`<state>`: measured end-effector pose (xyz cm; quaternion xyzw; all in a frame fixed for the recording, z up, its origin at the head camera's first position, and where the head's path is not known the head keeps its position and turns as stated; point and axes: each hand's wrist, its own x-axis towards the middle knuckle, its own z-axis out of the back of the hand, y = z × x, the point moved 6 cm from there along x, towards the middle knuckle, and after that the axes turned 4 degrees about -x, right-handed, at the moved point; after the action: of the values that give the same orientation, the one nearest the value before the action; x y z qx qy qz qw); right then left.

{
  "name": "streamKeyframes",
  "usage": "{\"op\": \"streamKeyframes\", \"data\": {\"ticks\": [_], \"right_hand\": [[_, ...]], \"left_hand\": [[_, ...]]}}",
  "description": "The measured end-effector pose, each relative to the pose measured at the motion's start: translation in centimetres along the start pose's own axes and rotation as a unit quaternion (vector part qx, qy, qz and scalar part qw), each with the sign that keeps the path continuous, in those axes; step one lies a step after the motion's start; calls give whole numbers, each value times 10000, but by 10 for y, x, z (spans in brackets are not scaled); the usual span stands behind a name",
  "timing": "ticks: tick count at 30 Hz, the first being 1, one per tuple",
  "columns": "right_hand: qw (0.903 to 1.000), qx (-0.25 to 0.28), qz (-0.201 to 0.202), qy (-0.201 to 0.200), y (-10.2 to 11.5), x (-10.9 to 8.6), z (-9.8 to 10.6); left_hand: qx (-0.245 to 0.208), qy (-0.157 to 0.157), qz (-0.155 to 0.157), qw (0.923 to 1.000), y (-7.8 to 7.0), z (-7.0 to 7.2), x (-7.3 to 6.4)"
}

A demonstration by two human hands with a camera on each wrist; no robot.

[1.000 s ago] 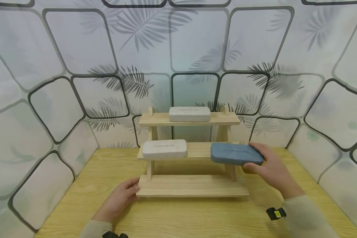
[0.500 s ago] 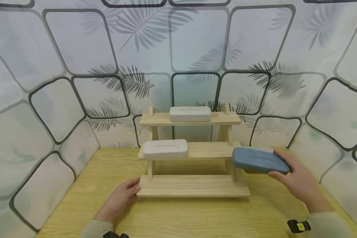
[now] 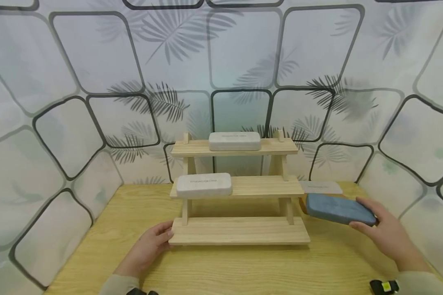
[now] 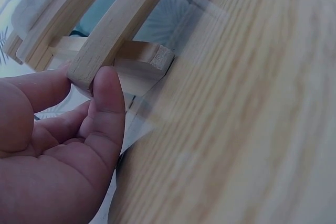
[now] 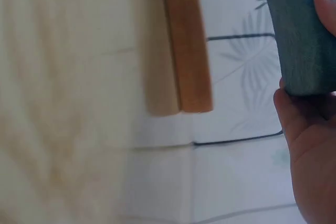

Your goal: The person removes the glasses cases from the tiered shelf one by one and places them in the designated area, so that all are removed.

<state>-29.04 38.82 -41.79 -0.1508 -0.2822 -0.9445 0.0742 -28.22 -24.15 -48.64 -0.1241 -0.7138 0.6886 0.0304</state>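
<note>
My right hand (image 3: pixel 389 233) grips one end of a blue glasses case (image 3: pixel 337 209), off to the right of a three-tier wooden display stand (image 3: pixel 240 231). In the right wrist view, that blue case (image 5: pixel 299 35) is held clear of the table. My left hand (image 3: pixel 149 246) pinches the left end of the stand's lowest board between thumb and finger, seen close up on the board end (image 4: pixel 97 59) in the left wrist view. One white glasses case (image 3: pixel 204 185) lies on the middle shelf at left; another white case (image 3: pixel 234 141) sits on the top shelf.
Behind the blue case, a pale case (image 3: pixel 323 187) and a mostly hidden orange-brown case (image 3: pixel 302 206) are at the table's right side. Patterned fabric walls (image 3: pixel 243 53) enclose the wooden table (image 3: pixel 243 270) at the back and both sides.
My right hand has carried the blue case from in front of the middle shelf's right end rightward and down, uncovering the pale case behind. My left hand stays on the lowest board.
</note>
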Motion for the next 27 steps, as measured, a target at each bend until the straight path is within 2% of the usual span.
{"op": "streamKeyframes", "data": {"ticks": [3, 7, 13, 21, 27], "right_hand": [[9996, 116, 6, 269, -9, -1, -10], [9983, 46, -22, 588, -18, 2, -20], [9959, -288, -120, 845, -25, 6, -27], [9926, -438, -183, 1115, -31, 15, -33], [9901, -500, -268, 1287, -39, 19, -36]], "left_hand": [[-3, 140, -36, 9999, 0, 0, -2], [59, 115, -24, 9999, -1, 3, -4], [153, 26, -24, 9999, -2, 3, -5], [86, -74, -10, 9999, -3, 1, -3], [86, 1, 13, 10000, -2, 0, -1]]}}
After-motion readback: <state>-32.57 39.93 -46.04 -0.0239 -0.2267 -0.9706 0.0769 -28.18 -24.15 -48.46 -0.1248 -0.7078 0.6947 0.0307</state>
